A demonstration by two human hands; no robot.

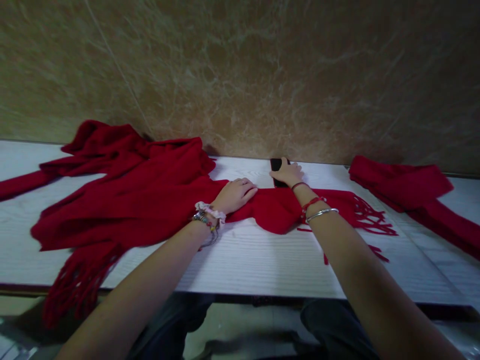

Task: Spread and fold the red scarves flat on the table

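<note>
A red fringed scarf (150, 210) lies bunched on the white table, its fringe hanging over the front edge at the left. My left hand (235, 194) rests flat on a narrow part of the scarf, fingers together and stretched out. Near the wall, my right hand (289, 173) grips a black phone (276, 165), thumb at its left edge; the hand covers part of it. The right forearm crosses above the scarf's other fringed end (369, 217).
Another red cloth (403, 182) lies folded at the right, with a strip running off the frame edge. A brown marbled wall (240, 80) borders the white table (240, 265) at the back. My legs show below its front edge.
</note>
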